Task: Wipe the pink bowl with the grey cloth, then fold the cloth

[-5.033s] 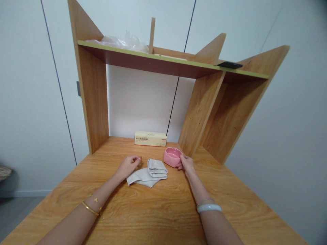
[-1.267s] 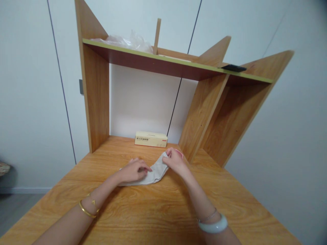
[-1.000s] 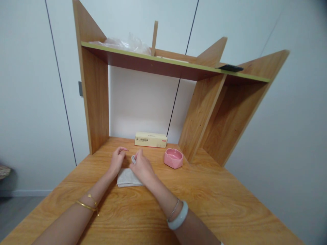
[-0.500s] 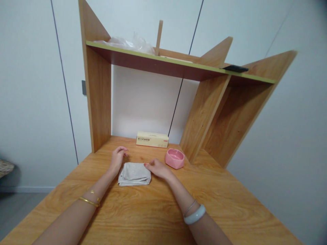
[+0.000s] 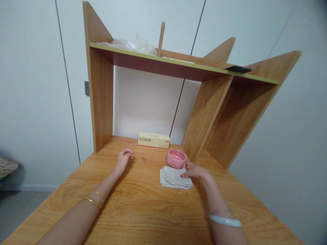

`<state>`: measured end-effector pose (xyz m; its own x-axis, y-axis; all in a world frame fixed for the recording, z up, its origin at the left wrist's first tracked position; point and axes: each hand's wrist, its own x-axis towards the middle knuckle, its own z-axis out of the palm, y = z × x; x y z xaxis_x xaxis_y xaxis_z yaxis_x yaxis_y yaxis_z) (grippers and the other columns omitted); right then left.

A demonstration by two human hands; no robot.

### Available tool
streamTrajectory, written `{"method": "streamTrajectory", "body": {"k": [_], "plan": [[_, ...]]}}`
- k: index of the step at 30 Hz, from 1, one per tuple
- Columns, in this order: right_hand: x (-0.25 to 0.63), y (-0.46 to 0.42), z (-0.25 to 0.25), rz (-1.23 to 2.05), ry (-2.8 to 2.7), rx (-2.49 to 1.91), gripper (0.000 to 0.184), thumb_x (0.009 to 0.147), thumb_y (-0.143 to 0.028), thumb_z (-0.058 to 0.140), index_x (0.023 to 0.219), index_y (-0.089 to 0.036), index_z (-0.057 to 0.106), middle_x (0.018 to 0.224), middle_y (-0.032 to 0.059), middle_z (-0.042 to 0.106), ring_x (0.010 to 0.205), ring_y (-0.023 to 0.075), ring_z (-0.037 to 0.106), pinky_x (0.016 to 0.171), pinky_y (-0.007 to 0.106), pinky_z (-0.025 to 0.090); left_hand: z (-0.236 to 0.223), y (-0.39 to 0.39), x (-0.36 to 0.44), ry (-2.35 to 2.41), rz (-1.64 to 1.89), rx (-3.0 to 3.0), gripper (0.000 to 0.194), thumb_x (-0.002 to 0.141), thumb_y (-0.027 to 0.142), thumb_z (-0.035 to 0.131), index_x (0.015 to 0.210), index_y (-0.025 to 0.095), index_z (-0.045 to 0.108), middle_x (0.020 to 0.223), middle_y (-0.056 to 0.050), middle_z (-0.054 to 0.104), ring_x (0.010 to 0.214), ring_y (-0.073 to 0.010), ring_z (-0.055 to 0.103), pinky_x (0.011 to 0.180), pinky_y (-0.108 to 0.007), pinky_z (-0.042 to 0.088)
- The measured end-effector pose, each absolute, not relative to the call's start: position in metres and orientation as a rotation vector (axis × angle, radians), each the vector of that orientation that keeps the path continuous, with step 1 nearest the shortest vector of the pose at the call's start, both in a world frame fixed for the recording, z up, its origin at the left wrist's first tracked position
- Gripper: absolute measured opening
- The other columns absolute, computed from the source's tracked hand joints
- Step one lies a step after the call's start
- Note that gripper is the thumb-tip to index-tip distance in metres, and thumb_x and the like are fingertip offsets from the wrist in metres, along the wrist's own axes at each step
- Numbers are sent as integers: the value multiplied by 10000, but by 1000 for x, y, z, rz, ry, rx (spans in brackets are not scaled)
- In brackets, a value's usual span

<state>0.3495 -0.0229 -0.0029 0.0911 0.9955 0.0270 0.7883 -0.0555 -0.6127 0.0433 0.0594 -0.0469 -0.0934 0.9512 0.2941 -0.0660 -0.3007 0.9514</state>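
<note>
A folded grey cloth (image 5: 176,177) lies just in front of a pink faceted bowl (image 5: 176,158). My right hand (image 5: 193,170) grips the cloth at its right edge, thumb on top, fingers partly hidden behind it. They are close to the bowl's right side; whether they touch it I cannot tell. On the left, my left hand (image 5: 124,160) hovers at or just over the tabletop, its fingers loosely bent and slightly apart, holding nothing. Behind both hands stands a cream cling film box (image 5: 153,140).
The wooden desk (image 5: 143,211) carries a hutch whose upright panel (image 5: 206,115) rises right behind the bowl. On the upper shelf (image 5: 153,62) lie a clear plastic bag (image 5: 135,46) and a flat black object (image 5: 238,69).
My right hand has moved the folded cloth rightward, from between my hands to the front of the bowl. My left hand has shifted little. The view has moved slightly.
</note>
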Motion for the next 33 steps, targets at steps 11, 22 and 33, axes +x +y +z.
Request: {"method": "streamTrajectory", "body": {"k": [11, 22, 33], "plan": [[342, -4, -20, 115, -1332, -2137, 481, 796, -422, 436, 1130, -78, 470, 983, 166, 621, 914, 243, 588, 697, 286, 411, -48, 58, 45, 1049, 1497, 1335, 98, 532, 201, 432, 554, 174, 524, 440, 23, 526, 446, -129, 497, 497, -234, 377], [338, 1, -29, 100, -1333, -2129, 373, 788, -330, 404, 1026, -120, 599, 896, 140, 665, 917, 238, 605, 693, 259, 428, -52, 58, 45, 1057, 1470, 1344, 103, 546, 228, 450, 575, 175, 534, 442, 17, 529, 445, -142, 514, 467, -238, 378], [263, -17, -7, -76, -1763, -1598, 302, 836, -277, 389, 1059, -150, 549, 1011, 96, 592, 1008, 209, 504, 897, 343, 360, -54, 55, 50, 1060, 1359, 1501, 124, 577, 267, 477, 590, 164, 547, 546, -34, 607, 552, -173, 582, 556, -275, 438]]}}
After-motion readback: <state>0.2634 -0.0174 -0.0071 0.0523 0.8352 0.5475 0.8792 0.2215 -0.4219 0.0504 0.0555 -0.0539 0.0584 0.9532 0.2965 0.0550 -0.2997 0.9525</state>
